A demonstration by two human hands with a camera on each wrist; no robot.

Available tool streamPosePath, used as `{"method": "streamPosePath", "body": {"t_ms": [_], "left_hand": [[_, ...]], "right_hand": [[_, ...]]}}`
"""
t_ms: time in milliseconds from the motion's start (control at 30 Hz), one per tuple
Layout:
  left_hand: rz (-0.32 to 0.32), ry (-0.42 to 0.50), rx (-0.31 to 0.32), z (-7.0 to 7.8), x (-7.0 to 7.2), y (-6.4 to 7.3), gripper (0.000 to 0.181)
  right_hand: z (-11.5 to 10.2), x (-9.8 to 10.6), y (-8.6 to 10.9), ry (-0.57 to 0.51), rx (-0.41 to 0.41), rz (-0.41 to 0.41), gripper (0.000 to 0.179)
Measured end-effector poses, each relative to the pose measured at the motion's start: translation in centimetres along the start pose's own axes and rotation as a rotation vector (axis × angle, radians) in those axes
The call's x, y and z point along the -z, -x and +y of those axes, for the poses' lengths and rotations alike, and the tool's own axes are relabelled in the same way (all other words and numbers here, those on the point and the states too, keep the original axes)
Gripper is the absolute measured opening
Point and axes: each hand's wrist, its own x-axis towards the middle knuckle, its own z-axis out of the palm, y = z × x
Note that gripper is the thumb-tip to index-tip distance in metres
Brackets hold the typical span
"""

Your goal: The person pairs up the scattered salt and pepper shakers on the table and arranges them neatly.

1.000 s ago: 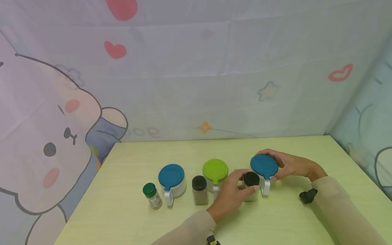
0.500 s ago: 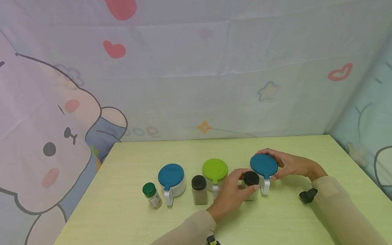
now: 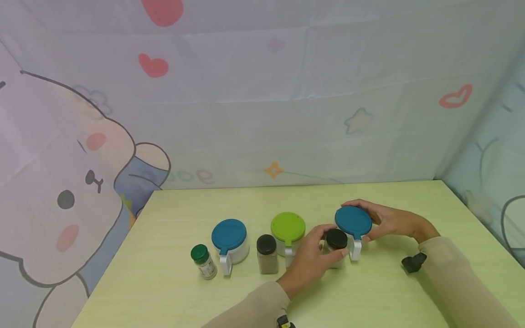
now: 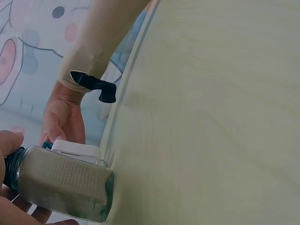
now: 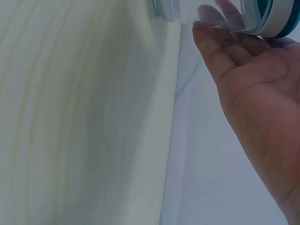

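My left hand (image 3: 308, 258) holds a square glass spice jar (image 4: 65, 183) with a black screw lid (image 3: 337, 238), thumb and fingers around it near the lid. The jar contains a greyish-brown powder. Just behind it on the right is a clear seasoning pot (image 3: 353, 221) with a blue lid and a white handle pointing toward me. My right hand (image 3: 391, 222) grips this pot from its right side, fingers curled around the back. In the right wrist view the fingers of the right hand (image 5: 255, 79) show against the pot's clear wall. Jar and pot stand close together.
Left of my hands stand a green-lidded pot (image 3: 288, 226), partly hidden by my left hand, and another black-lidded spice jar (image 3: 267, 256). Farther left are a second blue-lidded pot (image 3: 229, 236) and a small green-capped bottle (image 3: 204, 263). A printed cloth (image 3: 246, 114) hangs behind the table (image 3: 180, 300).
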Motion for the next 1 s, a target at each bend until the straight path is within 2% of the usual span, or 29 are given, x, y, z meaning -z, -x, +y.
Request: {"method": "streamPosePath", "body": {"t_ms": [267, 467, 833, 1000], "left_hand": [[-0.016, -0.013, 0.010, 0.6, 0.1, -0.1, 0.060], [-0.039, 0.012, 0.001, 1.1, 0.4, -0.1, 0.061], [-0.046, 0.043, -0.036, 2.8, 1.7, -0.6, 0.061], [-0.057, 0.036, -0.057, 3.7, 2.4, -0.8, 0.061]], "right_hand": [[-0.6, 0.0, 0.3, 0.017, 0.004, 0.006, 0.089], [-0.9, 0.0, 0.4, 0.020, 0.017, -0.005, 0.088], [-2.3, 0.5, 0.7, 0.101, 0.084, 0.012, 0.071], [-3.0, 0.5, 0.7, 0.101, 0.075, 0.025, 0.069]]}}
